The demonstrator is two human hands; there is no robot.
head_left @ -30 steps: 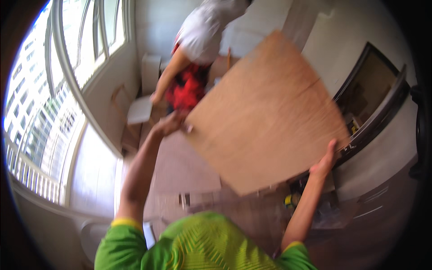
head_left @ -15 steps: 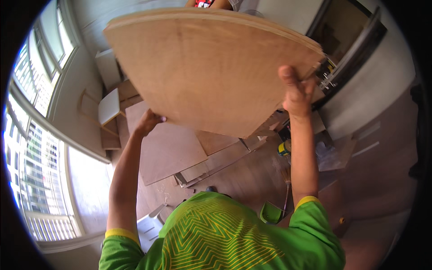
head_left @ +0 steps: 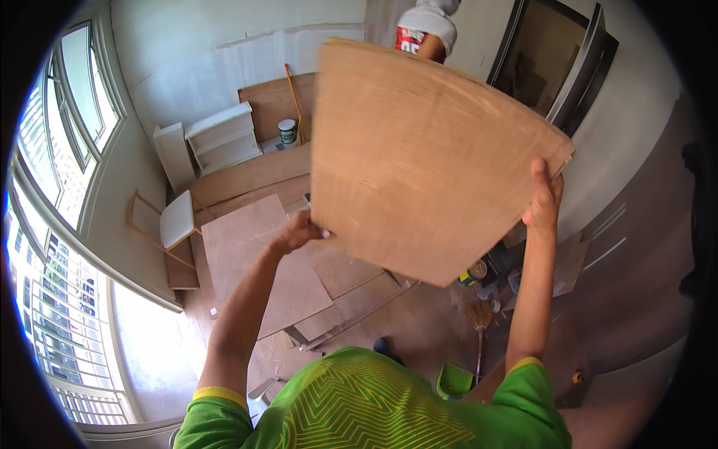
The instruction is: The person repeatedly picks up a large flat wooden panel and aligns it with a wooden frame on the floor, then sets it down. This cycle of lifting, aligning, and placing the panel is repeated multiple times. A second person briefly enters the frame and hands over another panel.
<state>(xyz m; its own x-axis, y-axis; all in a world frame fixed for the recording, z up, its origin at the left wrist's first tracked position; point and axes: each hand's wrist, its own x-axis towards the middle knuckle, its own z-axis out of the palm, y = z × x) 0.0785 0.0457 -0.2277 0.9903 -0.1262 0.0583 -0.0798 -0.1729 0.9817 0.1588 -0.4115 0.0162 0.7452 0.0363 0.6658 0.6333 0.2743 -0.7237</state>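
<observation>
A large plywood panel [head_left: 426, 161] is held up in front of me, tilted, its far edge showing several layers. My left hand [head_left: 301, 230] grips its lower left corner, thumb on the near face. On the right edge, my right hand [head_left: 544, 200] is closed around the panel with the thumb up and the fingers mostly hidden behind it. Below and to the left of the panel, a wide flat board [head_left: 262, 277] lies on a low stack of other boards.
Another person [head_left: 430, 30] bends beyond the panel near a doorway [head_left: 542, 60]. At left stand a white-seated chair [head_left: 178, 221] and a white shelf unit [head_left: 224, 138]. A bucket [head_left: 287, 132] is by the far wall. A green dustpan [head_left: 454, 381] and a broom [head_left: 479, 318] lie at lower right.
The panel has swung to the right and its tilt has changed, both hands still gripping it. My left hand has shifted right. The far wall, shelf and bucket now show.
</observation>
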